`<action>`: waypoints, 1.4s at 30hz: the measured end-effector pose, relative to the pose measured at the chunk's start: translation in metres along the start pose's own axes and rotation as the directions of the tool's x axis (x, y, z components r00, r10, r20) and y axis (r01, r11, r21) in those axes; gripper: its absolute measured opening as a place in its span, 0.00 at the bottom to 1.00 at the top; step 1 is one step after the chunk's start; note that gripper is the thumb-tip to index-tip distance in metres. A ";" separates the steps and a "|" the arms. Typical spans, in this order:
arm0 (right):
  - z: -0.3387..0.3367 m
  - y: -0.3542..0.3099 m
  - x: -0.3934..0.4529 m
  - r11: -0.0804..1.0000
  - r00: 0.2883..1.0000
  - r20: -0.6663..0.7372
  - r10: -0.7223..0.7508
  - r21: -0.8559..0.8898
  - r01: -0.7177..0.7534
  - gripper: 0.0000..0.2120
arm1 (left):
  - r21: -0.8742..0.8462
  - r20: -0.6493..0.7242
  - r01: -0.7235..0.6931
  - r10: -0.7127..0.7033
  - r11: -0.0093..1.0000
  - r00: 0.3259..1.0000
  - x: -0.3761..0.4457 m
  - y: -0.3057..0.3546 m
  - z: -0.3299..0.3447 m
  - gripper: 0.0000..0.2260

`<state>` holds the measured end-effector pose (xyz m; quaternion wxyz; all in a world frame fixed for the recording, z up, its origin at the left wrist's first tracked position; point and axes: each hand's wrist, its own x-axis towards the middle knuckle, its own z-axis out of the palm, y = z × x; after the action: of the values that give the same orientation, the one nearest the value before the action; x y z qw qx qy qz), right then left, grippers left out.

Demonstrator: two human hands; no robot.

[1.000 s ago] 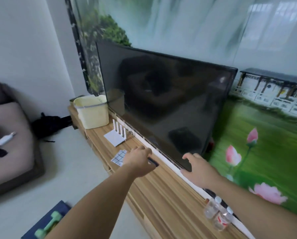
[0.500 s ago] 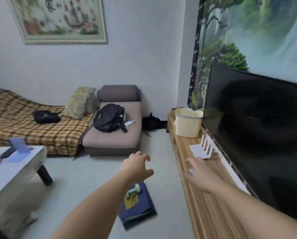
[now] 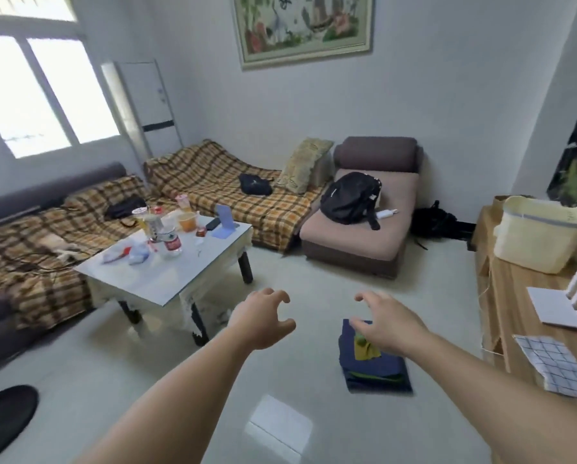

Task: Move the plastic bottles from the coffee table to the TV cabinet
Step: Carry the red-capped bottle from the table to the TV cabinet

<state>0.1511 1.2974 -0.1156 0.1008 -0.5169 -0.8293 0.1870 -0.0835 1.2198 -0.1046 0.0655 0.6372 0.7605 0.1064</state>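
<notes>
A white coffee table (image 3: 193, 276) stands at the left of the room. On it a clear plastic bottle with a red label (image 3: 171, 242) stands upright among cups and wrappers, and another bottle (image 3: 154, 226) stands just behind it. The wooden TV cabinet (image 3: 515, 306) runs along the right edge. My left hand (image 3: 263, 321) and my right hand (image 3: 389, 324) are both stretched out over the floor between table and cabinet, fingers spread and curled, holding nothing.
A dark blue mat with a green dumbbell (image 3: 372, 360) lies on the floor under my right hand. A cream basket (image 3: 538, 234), a white router (image 3: 568, 304) and a checked cloth (image 3: 558, 366) sit on the cabinet. Plaid sofas (image 3: 220, 185) surround the table; a black backpack (image 3: 349, 197) rests on the chaise.
The view has swung left, from the TV and cabinet to the coffee table and sofas. Both hands left the cabinet top and now hang empty over the floor.
</notes>
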 end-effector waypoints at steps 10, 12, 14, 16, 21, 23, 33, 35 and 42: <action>0.050 -0.192 0.022 0.985 0.986 -0.004 -0.170 -0.011 0.169 0.24 | -0.166 -0.102 0.203 -0.221 0.965 0.970 -0.075 -0.183 -0.054 0.20; 0.058 -0.234 0.029 0.982 0.981 -0.023 -0.191 0.010 0.191 0.24 | -0.207 -0.124 0.222 -0.250 0.953 0.960 -0.086 -0.216 -0.064 0.20; 0.067 -0.277 0.036 0.976 0.975 -0.039 -0.218 0.017 0.219 0.24 | -0.235 -0.136 0.244 -0.280 0.941 0.950 -0.098 -0.248 -0.076 0.20; 0.078 -0.314 0.041 0.964 0.964 -0.035 -0.265 0.019 0.266 0.24 | -0.251 -0.154 0.266 -0.310 0.931 0.938 -0.109 -0.279 -0.088 0.20; 0.110 -0.385 0.048 0.936 0.937 0.003 -0.350 -0.020 0.350 0.24 | -0.240 -0.184 0.338 -0.385 0.910 0.904 -0.137 -0.340 -0.109 0.20; 0.121 -0.405 0.053 0.928 0.928 0.032 -0.371 -0.025 0.372 0.24 | -0.264 -0.189 0.367 -0.421 0.892 0.887 -0.145 -0.361 -0.114 0.20; 0.171 -0.458 0.122 0.918 0.916 0.101 -0.389 -0.043 0.395 0.23 | -0.259 -0.172 0.435 -0.484 0.863 0.858 -0.117 -0.440 -0.118 0.19; 0.182 -0.465 0.147 0.919 0.916 0.109 -0.387 -0.031 0.392 0.22 | -0.255 -0.163 0.444 -0.491 0.859 0.856 -0.099 -0.455 -0.116 0.19; 0.214 -0.492 0.273 0.920 0.911 0.133 -0.390 0.011 0.392 0.23 | -0.268 -0.133 0.497 -0.542 0.825 0.829 -0.003 -0.523 -0.122 0.20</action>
<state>-0.4512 1.3031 -0.1136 0.0766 -0.3277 -0.9223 0.1902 -0.6115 1.1213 -0.1152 0.0846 0.3790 0.8915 0.2332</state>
